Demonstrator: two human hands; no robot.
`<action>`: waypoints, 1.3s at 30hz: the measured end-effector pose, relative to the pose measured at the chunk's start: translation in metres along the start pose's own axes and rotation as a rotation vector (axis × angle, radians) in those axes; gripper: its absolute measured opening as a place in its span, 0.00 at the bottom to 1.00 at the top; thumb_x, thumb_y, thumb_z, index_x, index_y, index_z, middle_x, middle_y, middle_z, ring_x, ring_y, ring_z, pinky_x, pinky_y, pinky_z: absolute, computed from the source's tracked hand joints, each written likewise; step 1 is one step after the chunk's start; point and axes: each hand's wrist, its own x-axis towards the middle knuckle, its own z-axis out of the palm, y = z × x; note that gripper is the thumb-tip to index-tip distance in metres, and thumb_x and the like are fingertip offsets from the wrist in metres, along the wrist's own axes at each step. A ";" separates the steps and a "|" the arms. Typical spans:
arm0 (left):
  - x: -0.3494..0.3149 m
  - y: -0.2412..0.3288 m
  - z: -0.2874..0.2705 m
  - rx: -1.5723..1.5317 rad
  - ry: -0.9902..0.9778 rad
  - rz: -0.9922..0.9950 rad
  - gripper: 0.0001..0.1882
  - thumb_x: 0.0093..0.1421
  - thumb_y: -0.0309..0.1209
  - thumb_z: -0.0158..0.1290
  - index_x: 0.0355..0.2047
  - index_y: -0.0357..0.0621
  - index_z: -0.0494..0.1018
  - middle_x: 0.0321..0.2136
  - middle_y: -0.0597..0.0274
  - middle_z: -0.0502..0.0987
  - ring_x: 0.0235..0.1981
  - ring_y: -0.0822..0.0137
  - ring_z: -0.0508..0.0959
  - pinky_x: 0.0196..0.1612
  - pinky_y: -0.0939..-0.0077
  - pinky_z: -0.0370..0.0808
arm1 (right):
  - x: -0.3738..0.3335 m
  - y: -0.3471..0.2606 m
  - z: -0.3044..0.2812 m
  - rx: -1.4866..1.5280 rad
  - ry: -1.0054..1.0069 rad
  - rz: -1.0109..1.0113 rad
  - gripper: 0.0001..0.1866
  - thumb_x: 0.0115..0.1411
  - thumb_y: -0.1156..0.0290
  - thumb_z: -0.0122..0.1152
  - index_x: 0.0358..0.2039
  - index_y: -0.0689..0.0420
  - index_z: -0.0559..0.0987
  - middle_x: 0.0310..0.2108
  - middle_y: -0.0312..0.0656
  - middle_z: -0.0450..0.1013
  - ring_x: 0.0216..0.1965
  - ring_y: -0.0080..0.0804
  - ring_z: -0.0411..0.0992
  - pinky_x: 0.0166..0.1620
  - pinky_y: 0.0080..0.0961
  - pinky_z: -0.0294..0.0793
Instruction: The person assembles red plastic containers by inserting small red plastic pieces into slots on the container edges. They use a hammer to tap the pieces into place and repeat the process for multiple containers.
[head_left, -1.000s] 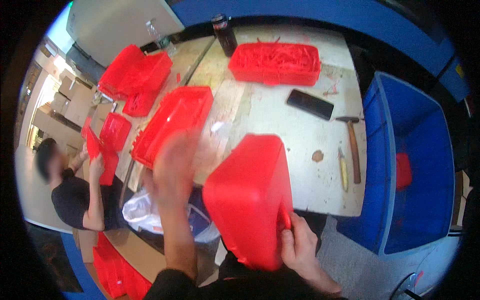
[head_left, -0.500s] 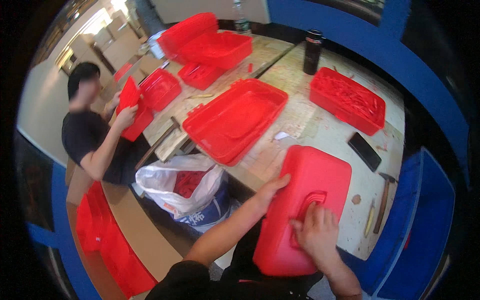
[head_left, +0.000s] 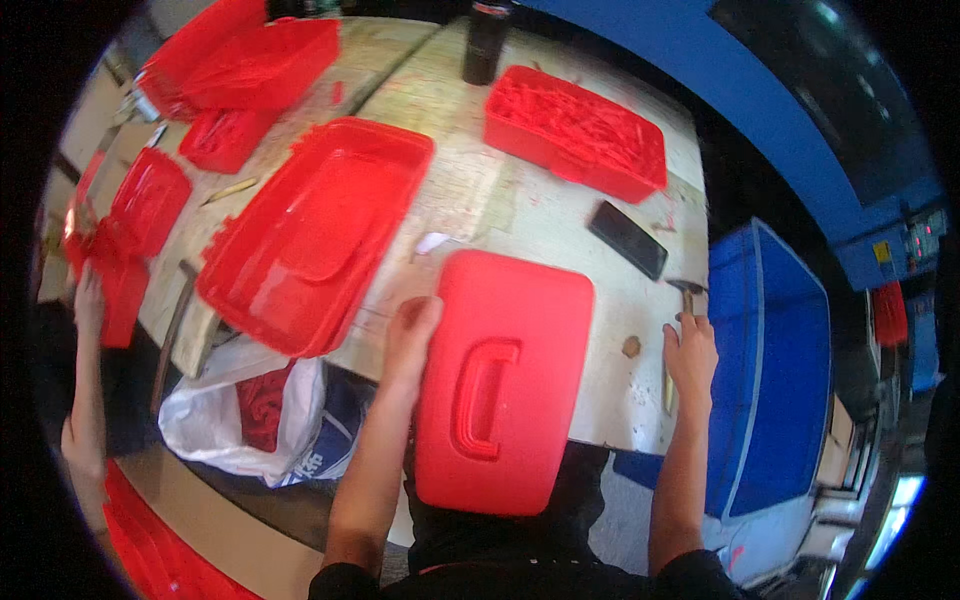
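Observation:
A red plastic case (head_left: 545, 370) with a recessed carrying handle (head_left: 487, 400) on top leans at the table's front edge, against my lap. My left hand (head_left: 408, 340) grips its upper left side, the fingers partly hidden behind the edge. At the table's right side, my right hand (head_left: 692, 355) is closed round the handle of a hammer (head_left: 687, 288). The hammer's dark head shows beyond the fingers. Beside that hand lies a thin yellow tool (head_left: 669, 390), partly covered.
A large open red case (head_left: 330, 210) lies on the worn table (head_left: 470, 190). A red bin (head_left: 575, 130) of red pieces, a black phone (head_left: 628, 240) and a dark bottle (head_left: 486, 42) stand around. A white sack (head_left: 215, 415) sits below; a co-worker's arm (head_left: 88, 400) is at left.
My right hand has left the case's handle and moved right onto the hammer. My left hand stays on the case's side. The view has turned to the right.

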 end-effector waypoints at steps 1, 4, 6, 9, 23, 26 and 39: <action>0.002 0.004 0.002 -0.016 0.046 -0.057 0.24 0.62 0.44 0.58 0.48 0.36 0.73 0.43 0.57 0.77 0.45 0.67 0.75 0.53 0.72 0.70 | -0.010 0.010 0.006 -0.030 -0.046 0.035 0.13 0.59 0.66 0.62 0.41 0.60 0.78 0.39 0.51 0.73 0.42 0.52 0.74 0.46 0.41 0.75; 0.005 0.011 0.009 -0.105 -0.035 -0.117 0.24 0.63 0.43 0.58 0.49 0.35 0.73 0.43 0.57 0.77 0.45 0.67 0.75 0.53 0.73 0.70 | -0.039 0.027 0.030 -0.090 -0.177 0.121 0.13 0.59 0.68 0.61 0.41 0.61 0.75 0.40 0.52 0.72 0.45 0.52 0.72 0.46 0.40 0.76; -0.002 0.013 0.013 -0.121 -0.062 -0.133 0.24 0.63 0.41 0.59 0.50 0.34 0.72 0.43 0.57 0.78 0.45 0.67 0.75 0.52 0.73 0.70 | -0.058 0.027 0.041 -0.082 -0.119 0.099 0.11 0.60 0.71 0.59 0.42 0.61 0.75 0.41 0.53 0.71 0.46 0.53 0.71 0.45 0.42 0.75; -0.021 0.016 0.012 -0.384 -0.342 -0.304 0.27 0.62 0.41 0.60 0.53 0.33 0.70 0.44 0.58 0.78 0.43 0.68 0.78 0.50 0.73 0.74 | -0.071 0.015 0.035 -0.048 -0.042 0.021 0.12 0.63 0.77 0.52 0.46 0.64 0.74 0.41 0.55 0.72 0.40 0.54 0.73 0.43 0.42 0.74; -0.112 0.084 0.063 -0.430 -0.321 -0.473 0.23 0.70 0.42 0.48 0.58 0.39 0.67 0.49 0.55 0.78 0.40 0.69 0.78 0.43 0.73 0.77 | -0.138 -0.066 -0.085 0.913 -0.604 0.066 0.11 0.69 0.70 0.49 0.31 0.63 0.73 0.16 0.45 0.69 0.18 0.34 0.72 0.25 0.29 0.69; -0.123 0.093 0.070 -0.418 -0.417 -0.414 0.22 0.69 0.38 0.50 0.58 0.38 0.67 0.51 0.56 0.76 0.48 0.66 0.79 0.52 0.67 0.77 | -0.135 -0.065 -0.090 0.931 -0.586 0.040 0.10 0.68 0.70 0.50 0.31 0.62 0.73 0.17 0.51 0.69 0.20 0.44 0.72 0.25 0.36 0.69; -0.153 0.100 0.093 -0.338 -0.433 -0.346 0.21 0.69 0.34 0.51 0.58 0.37 0.68 0.50 0.56 0.77 0.49 0.67 0.78 0.52 0.69 0.76 | -0.153 -0.053 -0.096 0.756 -0.516 0.007 0.08 0.66 0.70 0.52 0.31 0.60 0.73 0.18 0.55 0.70 0.23 0.56 0.74 0.25 0.42 0.69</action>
